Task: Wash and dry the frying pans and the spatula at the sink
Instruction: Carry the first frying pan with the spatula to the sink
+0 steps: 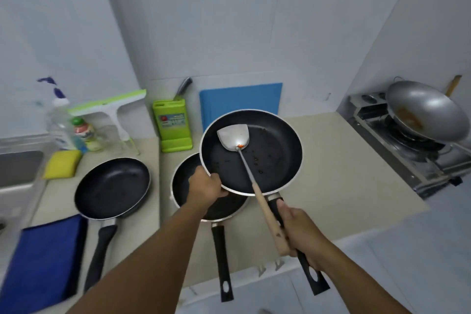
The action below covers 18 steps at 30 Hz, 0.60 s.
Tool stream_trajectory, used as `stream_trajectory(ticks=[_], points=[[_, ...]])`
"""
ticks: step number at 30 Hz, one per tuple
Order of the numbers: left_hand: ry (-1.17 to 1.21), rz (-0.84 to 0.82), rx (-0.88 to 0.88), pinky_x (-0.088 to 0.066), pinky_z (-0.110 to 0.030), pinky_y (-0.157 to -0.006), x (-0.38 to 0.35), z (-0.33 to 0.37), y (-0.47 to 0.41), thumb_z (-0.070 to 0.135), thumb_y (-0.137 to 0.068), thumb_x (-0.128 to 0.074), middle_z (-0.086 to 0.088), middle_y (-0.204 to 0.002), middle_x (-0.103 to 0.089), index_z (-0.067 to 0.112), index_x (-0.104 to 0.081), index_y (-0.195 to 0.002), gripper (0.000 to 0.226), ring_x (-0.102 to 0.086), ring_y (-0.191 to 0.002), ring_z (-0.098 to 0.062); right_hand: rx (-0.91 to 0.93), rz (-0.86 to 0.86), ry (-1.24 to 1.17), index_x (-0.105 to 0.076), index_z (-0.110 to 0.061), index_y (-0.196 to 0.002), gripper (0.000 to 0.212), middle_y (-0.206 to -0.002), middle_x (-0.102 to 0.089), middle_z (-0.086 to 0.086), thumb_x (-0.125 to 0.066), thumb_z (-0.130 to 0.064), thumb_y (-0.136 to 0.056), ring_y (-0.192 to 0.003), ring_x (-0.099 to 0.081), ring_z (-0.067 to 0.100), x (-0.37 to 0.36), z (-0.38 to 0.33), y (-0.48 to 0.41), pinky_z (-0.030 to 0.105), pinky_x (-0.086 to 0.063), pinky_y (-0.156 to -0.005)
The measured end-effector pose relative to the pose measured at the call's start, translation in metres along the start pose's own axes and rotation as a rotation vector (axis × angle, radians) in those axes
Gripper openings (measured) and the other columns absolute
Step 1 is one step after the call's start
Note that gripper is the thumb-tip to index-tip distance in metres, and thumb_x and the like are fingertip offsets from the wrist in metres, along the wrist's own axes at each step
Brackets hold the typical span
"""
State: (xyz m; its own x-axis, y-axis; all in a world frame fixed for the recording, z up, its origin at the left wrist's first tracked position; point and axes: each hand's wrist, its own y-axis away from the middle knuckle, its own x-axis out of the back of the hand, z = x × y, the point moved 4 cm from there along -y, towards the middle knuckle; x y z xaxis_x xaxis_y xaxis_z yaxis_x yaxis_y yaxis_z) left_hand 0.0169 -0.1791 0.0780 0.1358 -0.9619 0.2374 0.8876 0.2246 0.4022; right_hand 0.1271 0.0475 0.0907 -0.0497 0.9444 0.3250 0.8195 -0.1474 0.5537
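Note:
A black frying pan (270, 158) with burnt specks hangs tilted above the counter. My right hand (303, 232) grips its black handle together with the wooden handle of a metal spatula (233, 136), whose blade lies inside the pan. My left hand (205, 186) grips the pan's near left rim. Under it a second black pan (186, 186) lies on the counter, partly hidden. A third black pan (112, 186) lies further left, handle toward me. The steel sink (17, 168) is at the far left edge.
A yellow sponge (62, 163), dish soap bottle (60, 125), small jar and green-white squeegee (114, 109) stand by the sink. A folded blue cloth (46, 260) lies front left. Green knife block (173, 125) and blue cutting board (240, 99) stand at the wall. A steel wok (425, 112) sits on the stove, right.

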Motion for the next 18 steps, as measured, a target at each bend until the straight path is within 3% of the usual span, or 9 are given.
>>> stream_trajectory(ticks=[4, 8, 11, 15, 18], points=[[-0.011, 0.03, -0.061, -0.066, -0.042, -0.065, 0.115, -0.009, 0.032, 0.006, -0.097, -0.045, -0.013, -0.122, -0.063, 0.003, -0.056, -0.119, 0.025, -0.075, -0.088, -0.042, 0.041, -0.052, -0.03, -0.058, -0.011, -0.09, 0.051, -0.056, -0.045, -0.001, -0.035, -0.054, -0.104, -0.045, -0.039, 0.013, -0.087, -0.033, 0.064, 0.026, -0.033, -0.042], [-0.049, 0.095, -0.103, -0.061, -0.028, -0.052, 0.231, -0.028, 0.057, 0.008, -0.094, -0.043, -0.02, -0.114, -0.071, 0.004, -0.061, -0.122, 0.033, -0.077, -0.074, -0.03, 0.103, -0.117, -0.054, -0.05, -0.014, -0.085, 0.045, -0.052, -0.04, -0.002, -0.035, -0.051, -0.105, -0.041, -0.034, 0.013, -0.181, -0.056, 0.114, 0.023, -0.028, -0.041], [-0.012, 0.141, -0.06, -0.06, -0.03, -0.05, 0.31, -0.049, 0.075, 0.01, -0.1, -0.045, -0.023, -0.113, -0.069, 0.005, -0.054, -0.12, 0.022, -0.077, -0.075, -0.035, 0.115, -0.151, -0.013, -0.054, -0.014, -0.083, 0.046, -0.056, -0.043, -0.002, -0.036, -0.051, -0.105, -0.047, -0.04, 0.013, -0.246, -0.068, 0.146, 0.027, -0.035, -0.047], [-0.002, 0.25, -0.029, -0.059, -0.028, -0.049, 0.4, -0.08, 0.087, 0.012, -0.102, -0.047, -0.023, -0.104, -0.071, 0.006, -0.053, -0.115, 0.015, -0.076, -0.075, -0.033, 0.053, -0.283, -0.004, -0.061, -0.011, -0.095, 0.051, -0.063, -0.047, 0.002, -0.034, -0.053, -0.105, -0.051, -0.042, 0.014, -0.329, -0.084, 0.171, 0.026, -0.036, -0.047], [-0.001, 0.332, -0.007, -0.063, -0.034, -0.056, 0.463, -0.103, 0.086, 0.015, -0.1, -0.047, -0.022, -0.1, -0.072, 0.01, -0.052, -0.109, 0.012, -0.076, -0.075, -0.033, 0.028, -0.342, 0.019, -0.061, -0.009, -0.099, 0.053, -0.064, -0.047, 0.002, -0.033, -0.054, -0.104, -0.051, -0.041, 0.015, -0.39, -0.096, 0.176, 0.028, -0.037, -0.048]])
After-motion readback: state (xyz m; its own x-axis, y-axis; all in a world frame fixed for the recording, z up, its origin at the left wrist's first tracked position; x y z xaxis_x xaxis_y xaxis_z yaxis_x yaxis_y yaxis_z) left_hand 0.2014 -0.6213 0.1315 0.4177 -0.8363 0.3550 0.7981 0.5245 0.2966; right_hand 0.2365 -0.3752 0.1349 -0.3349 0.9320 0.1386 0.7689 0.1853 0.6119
